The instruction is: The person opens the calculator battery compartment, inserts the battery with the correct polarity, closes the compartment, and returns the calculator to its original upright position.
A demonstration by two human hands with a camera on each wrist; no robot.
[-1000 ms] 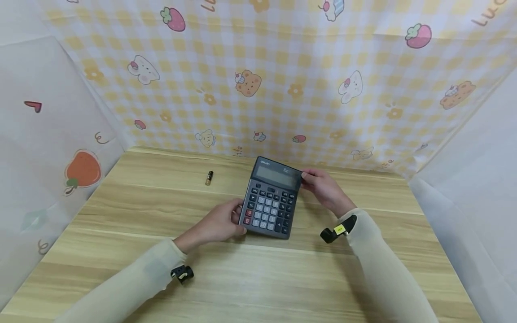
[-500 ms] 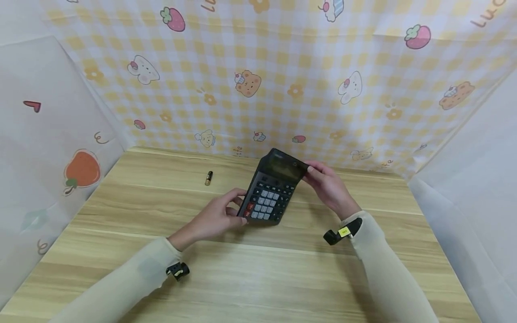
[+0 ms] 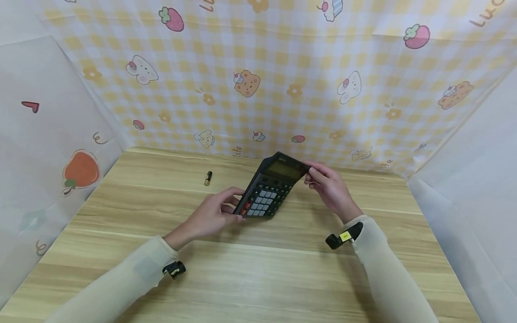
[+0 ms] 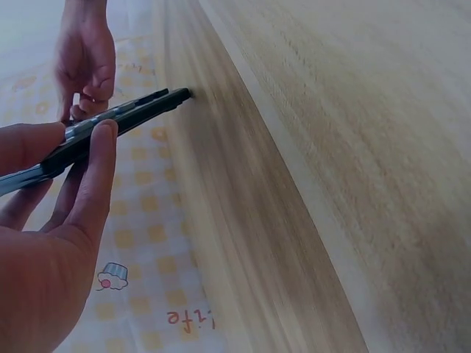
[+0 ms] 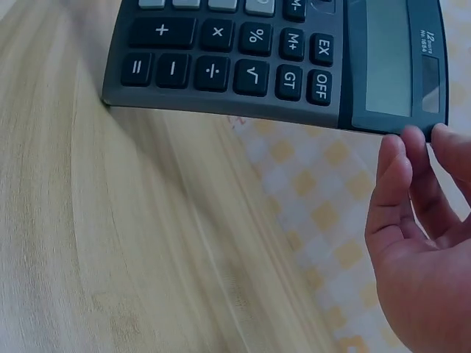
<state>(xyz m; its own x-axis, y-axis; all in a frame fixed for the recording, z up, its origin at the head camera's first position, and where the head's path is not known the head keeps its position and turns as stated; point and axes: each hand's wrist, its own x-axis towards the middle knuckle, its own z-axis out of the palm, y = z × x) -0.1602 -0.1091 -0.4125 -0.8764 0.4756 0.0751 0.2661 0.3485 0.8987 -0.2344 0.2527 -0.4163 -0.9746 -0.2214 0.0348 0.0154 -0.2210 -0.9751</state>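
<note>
Near the worktop's (image 3: 258, 282) back edge, around the middle of its width, the head view shows a dark calculator (image 3: 264, 195) tilted up, display end raised and keys facing the person. The left hand (image 3: 212, 213) grips its lower left side between thumb and fingers. The right hand (image 3: 331, 188) pinches the upper right corner, beside the display (image 3: 284, 170). A small battery (image 3: 208, 178) lies to the left of the calculator, closer to the back edge than to the front, well apart from both hands. Beyond that edge hangs a yellow-checked cloth (image 3: 295, 89).

From the left wrist, the calculator appears nearly edge-on, thumb and fingers of the left hand closed around it. One corner comes down close to the worktop; whether it touches, I cannot tell.

From the right wrist, the thumb and fingertips meet at the display-end corner, the other fingers curled. The OFF key (image 5: 319, 87) and the plus key (image 5: 163, 31) read clearly, turned sideways.
</note>
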